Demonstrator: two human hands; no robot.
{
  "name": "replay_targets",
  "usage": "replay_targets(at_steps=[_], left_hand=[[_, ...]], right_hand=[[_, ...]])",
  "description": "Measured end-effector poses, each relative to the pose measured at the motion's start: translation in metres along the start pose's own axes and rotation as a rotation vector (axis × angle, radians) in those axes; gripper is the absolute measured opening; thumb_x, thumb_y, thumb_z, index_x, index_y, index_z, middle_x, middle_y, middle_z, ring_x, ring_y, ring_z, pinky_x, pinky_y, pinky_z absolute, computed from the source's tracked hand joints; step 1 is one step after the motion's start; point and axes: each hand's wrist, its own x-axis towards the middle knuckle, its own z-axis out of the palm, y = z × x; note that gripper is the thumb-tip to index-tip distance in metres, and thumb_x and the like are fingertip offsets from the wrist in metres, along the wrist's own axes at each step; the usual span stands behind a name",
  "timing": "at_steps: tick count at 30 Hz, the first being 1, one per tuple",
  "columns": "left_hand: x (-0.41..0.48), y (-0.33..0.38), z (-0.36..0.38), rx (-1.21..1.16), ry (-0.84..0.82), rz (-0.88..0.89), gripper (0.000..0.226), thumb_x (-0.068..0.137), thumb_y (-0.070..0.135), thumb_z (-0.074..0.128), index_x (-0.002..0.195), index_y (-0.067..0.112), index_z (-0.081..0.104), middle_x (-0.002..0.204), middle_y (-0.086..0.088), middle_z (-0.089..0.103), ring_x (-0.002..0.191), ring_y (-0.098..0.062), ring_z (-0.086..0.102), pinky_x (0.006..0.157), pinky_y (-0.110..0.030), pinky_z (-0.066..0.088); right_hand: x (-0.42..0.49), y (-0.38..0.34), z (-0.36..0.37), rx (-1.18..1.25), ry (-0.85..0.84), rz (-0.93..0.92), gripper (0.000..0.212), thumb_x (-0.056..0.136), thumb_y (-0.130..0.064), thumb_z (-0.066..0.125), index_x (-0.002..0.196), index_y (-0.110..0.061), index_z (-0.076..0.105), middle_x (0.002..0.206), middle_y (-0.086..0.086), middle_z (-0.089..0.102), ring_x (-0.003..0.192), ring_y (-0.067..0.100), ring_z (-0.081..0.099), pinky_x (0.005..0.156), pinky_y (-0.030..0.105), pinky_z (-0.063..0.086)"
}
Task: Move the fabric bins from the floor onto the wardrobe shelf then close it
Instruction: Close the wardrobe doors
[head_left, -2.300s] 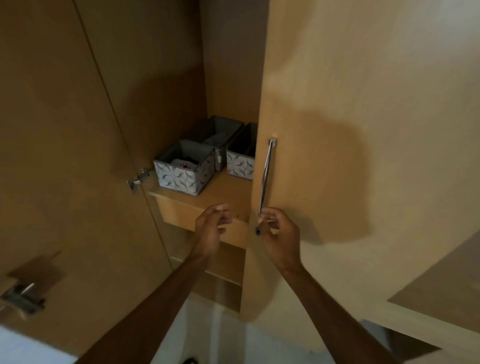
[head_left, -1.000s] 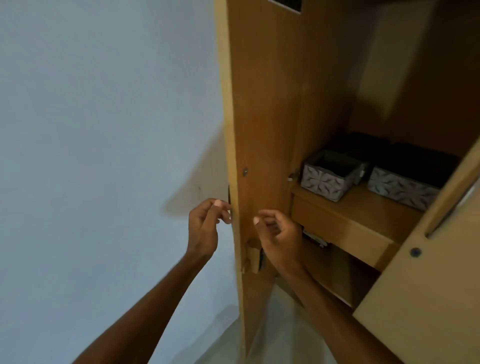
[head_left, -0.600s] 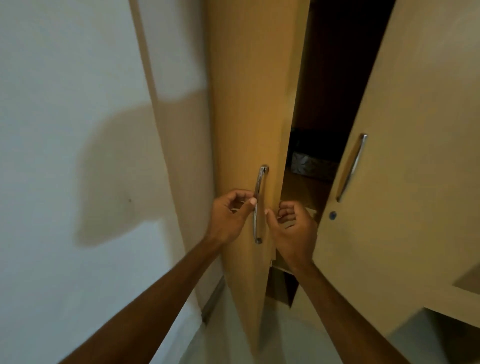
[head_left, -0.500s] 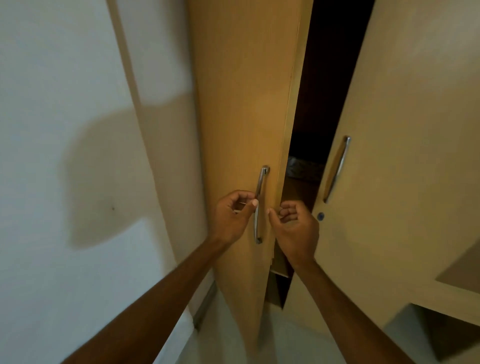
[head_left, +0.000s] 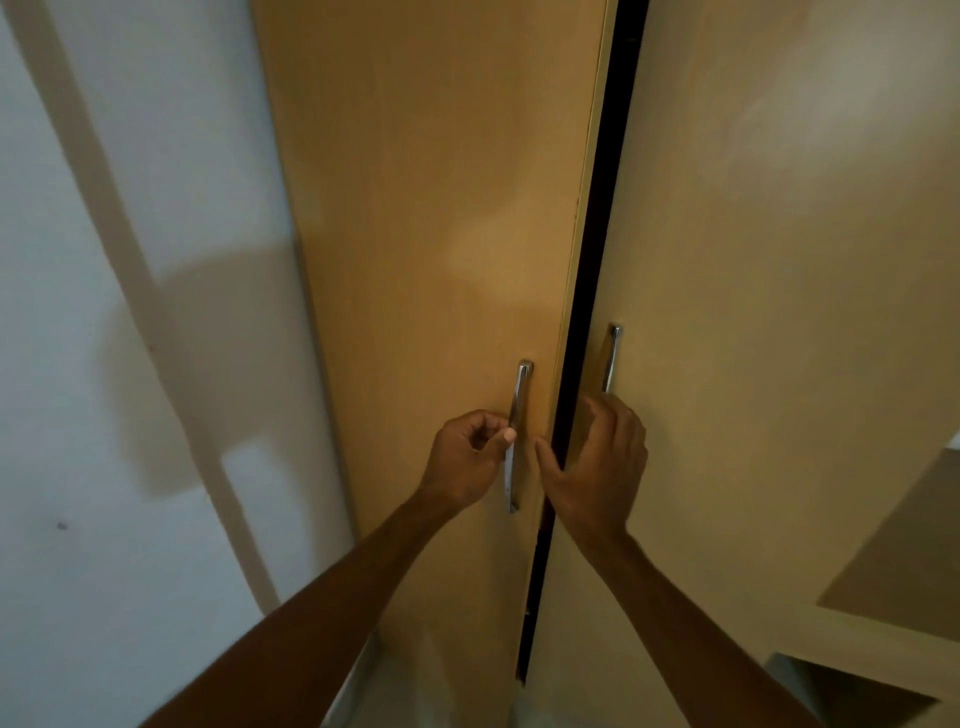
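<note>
The two wooden wardrobe doors stand almost together, with only a narrow dark gap (head_left: 597, 260) between them. My left hand (head_left: 467, 457) is curled on the metal handle (head_left: 519, 395) of the left door (head_left: 431, 234), thumb pressed on the bar. My right hand (head_left: 597, 467) lies with fingers apart against the edge of the right door (head_left: 779, 286). It covers the lower part of that door's handle (head_left: 613, 358), and its thumb reaches across the gap. The fabric bins and the shelf are hidden behind the doors.
A white wall (head_left: 130, 364) runs along the left of the wardrobe, with shadows on it. A tan ledge or furniture top (head_left: 893, 561) juts out at the lower right. Pale floor (head_left: 441, 691) shows at the bottom.
The left door has swung nearly closed with my left hand on its handle. The right door has come in too. My right hand has moved onto it, and the bins are out of sight.
</note>
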Motion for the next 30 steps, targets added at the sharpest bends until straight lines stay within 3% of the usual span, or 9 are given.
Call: replay_targets(at_steps=[3,11,16,24,27,30], left_hand=[[0.018,-0.002,0.017,0.014,0.003,-0.001,0.009,0.09,0.02,0.066,0.093,0.012,0.07,0.084,-0.008,0.07,0.081,-0.029,0.066,0.078,-0.047,0.058],[0.063,-0.009,0.056,0.018,0.084,-0.014,0.006,0.09,0.026,0.067,0.088,0.021,0.07,0.081,0.002,0.07,0.08,-0.021,0.068,0.078,-0.043,0.059],[0.087,-0.015,0.074,0.029,0.136,-0.012,0.011,0.089,0.028,0.067,0.09,0.018,0.071,0.078,0.003,0.07,0.074,-0.015,0.066,0.074,-0.039,0.058],[0.107,-0.016,0.092,0.072,0.177,0.008,0.008,0.091,0.024,0.065,0.089,0.017,0.069,0.075,0.007,0.067,0.067,-0.005,0.061,0.065,-0.021,0.053],[0.112,-0.014,0.094,0.073,0.208,0.01,0.009,0.091,0.024,0.065,0.088,0.016,0.069,0.075,0.005,0.067,0.067,-0.006,0.061,0.066,-0.025,0.055],[0.11,-0.012,0.094,0.106,0.184,0.007,0.006,0.091,0.018,0.064,0.091,0.015,0.069,0.077,0.007,0.066,0.067,0.002,0.059,0.066,-0.018,0.051]], right_hand=[[0.016,0.016,0.008,-0.07,0.027,0.011,0.079,0.072,-0.049,0.073,0.134,-0.011,0.043,0.142,0.013,0.042,0.132,0.03,0.037,0.104,0.047,0.036],[0.064,0.05,0.03,-0.176,-0.039,0.091,0.116,0.066,-0.059,0.074,0.151,-0.009,0.013,0.159,0.022,0.0,0.147,0.04,-0.005,0.113,0.06,0.016],[0.088,0.063,0.039,-0.247,-0.06,0.046,0.121,0.065,-0.061,0.073,0.153,-0.006,0.009,0.159,0.027,0.0,0.147,0.043,-0.005,0.115,0.059,0.008],[0.104,0.076,0.055,-0.287,-0.069,0.044,0.116,0.07,-0.065,0.067,0.152,-0.006,0.01,0.158,0.025,0.0,0.147,0.043,-0.002,0.114,0.06,0.012],[0.108,0.076,0.059,-0.294,-0.084,0.032,0.115,0.073,-0.064,0.064,0.153,-0.005,0.007,0.158,0.025,-0.002,0.147,0.043,-0.003,0.115,0.061,0.01],[0.107,0.079,0.059,-0.303,-0.112,0.025,0.114,0.075,-0.064,0.062,0.153,-0.006,0.004,0.159,0.026,-0.003,0.147,0.043,-0.006,0.115,0.062,0.009]])
